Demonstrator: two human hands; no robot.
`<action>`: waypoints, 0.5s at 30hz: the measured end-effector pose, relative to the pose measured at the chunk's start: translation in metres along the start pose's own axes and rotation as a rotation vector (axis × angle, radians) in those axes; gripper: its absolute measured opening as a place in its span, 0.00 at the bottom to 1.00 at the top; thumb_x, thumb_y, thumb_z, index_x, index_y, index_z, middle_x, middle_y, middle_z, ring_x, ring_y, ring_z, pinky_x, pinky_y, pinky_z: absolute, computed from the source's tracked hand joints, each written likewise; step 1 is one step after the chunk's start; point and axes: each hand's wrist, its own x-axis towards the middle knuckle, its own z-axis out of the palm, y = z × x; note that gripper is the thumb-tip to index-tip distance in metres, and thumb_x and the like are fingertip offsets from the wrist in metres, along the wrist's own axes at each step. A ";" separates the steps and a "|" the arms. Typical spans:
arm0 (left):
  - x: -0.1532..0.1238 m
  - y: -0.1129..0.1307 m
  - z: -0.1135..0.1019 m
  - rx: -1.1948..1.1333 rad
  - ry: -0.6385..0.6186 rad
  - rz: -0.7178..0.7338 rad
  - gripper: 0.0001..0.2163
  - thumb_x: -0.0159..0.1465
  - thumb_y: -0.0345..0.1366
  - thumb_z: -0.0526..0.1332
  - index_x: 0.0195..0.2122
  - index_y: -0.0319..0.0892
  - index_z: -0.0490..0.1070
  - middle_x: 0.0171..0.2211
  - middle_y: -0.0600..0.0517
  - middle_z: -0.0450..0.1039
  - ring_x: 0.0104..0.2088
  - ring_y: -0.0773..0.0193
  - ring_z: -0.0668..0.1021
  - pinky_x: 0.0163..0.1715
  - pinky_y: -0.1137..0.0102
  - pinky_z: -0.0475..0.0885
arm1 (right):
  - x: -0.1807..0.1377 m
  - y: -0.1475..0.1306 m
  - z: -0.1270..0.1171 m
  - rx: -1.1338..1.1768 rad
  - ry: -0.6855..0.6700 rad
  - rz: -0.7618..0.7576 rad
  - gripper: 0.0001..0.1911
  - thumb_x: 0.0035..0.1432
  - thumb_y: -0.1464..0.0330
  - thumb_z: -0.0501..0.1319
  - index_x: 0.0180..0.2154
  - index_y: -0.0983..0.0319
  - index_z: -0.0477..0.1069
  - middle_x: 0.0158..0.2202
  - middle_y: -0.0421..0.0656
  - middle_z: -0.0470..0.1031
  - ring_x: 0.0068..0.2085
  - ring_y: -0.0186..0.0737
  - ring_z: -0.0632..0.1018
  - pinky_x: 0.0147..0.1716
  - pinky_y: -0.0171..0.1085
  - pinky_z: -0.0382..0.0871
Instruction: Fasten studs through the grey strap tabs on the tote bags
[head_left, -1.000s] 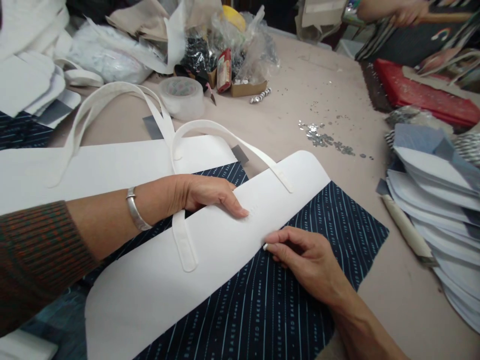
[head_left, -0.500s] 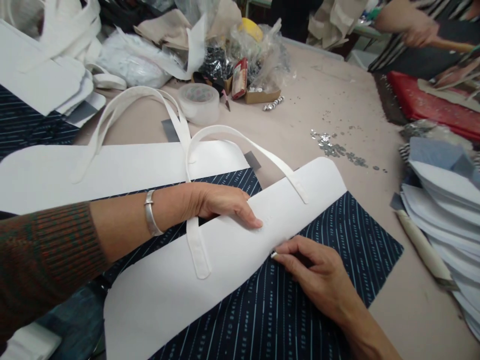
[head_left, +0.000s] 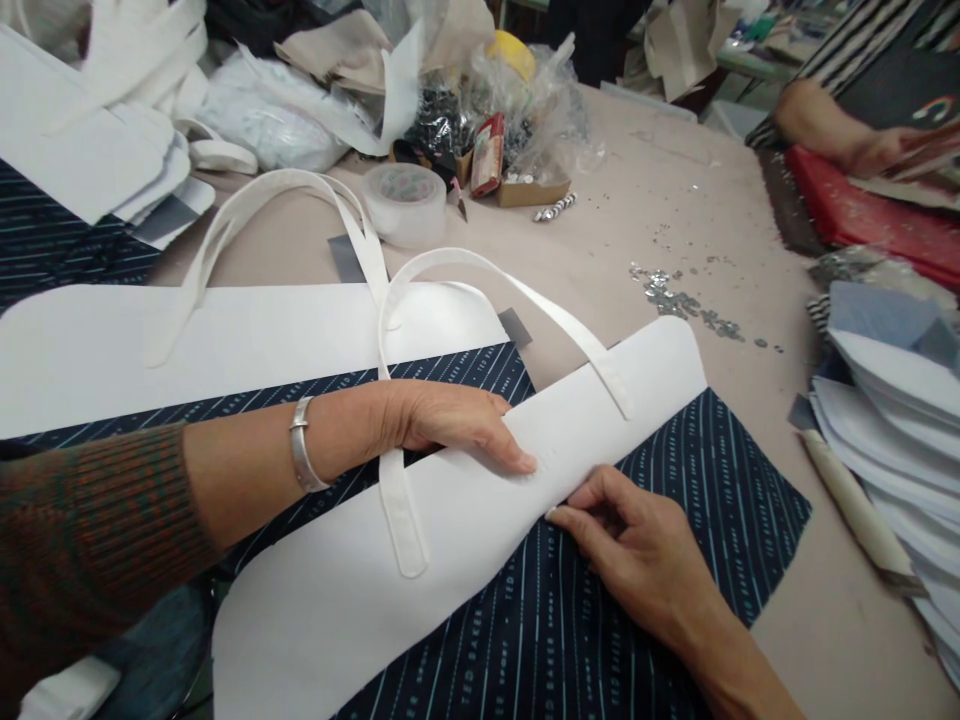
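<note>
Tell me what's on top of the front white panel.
Two strap ends, a faint mark and the thumb of the left hand are on the panel. Whatever that thumb covers cannot be seen.

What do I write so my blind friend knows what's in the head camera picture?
A person's left hand grips a white panel with a strap, while the right hand pinches at its lower edge, beside navy striped fabric. Clear tape and silver discs lie behind on the table.
</note>
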 end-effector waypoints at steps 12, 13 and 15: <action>-0.033 0.037 0.032 0.519 0.166 0.092 0.10 0.51 0.38 0.62 0.33 0.39 0.76 0.31 0.49 0.78 0.33 0.57 0.78 0.32 0.67 0.73 | -0.009 0.000 -0.010 0.320 -0.077 0.150 0.12 0.58 0.58 0.61 0.33 0.61 0.70 0.23 0.37 0.70 0.24 0.34 0.72 0.24 0.32 0.67; -0.044 0.048 0.039 0.672 0.183 0.120 0.09 0.53 0.37 0.60 0.32 0.39 0.76 0.32 0.49 0.78 0.34 0.56 0.78 0.33 0.67 0.72 | -0.011 0.001 -0.016 0.294 -0.037 0.131 0.13 0.58 0.58 0.60 0.34 0.62 0.71 0.24 0.37 0.71 0.25 0.34 0.72 0.25 0.33 0.68; -0.066 0.071 0.055 0.976 0.248 0.154 0.09 0.56 0.35 0.57 0.30 0.39 0.76 0.31 0.47 0.78 0.34 0.55 0.78 0.33 0.67 0.71 | -0.017 0.008 -0.031 0.199 0.114 0.112 0.15 0.58 0.56 0.59 0.33 0.62 0.71 0.23 0.38 0.71 0.25 0.35 0.72 0.26 0.33 0.67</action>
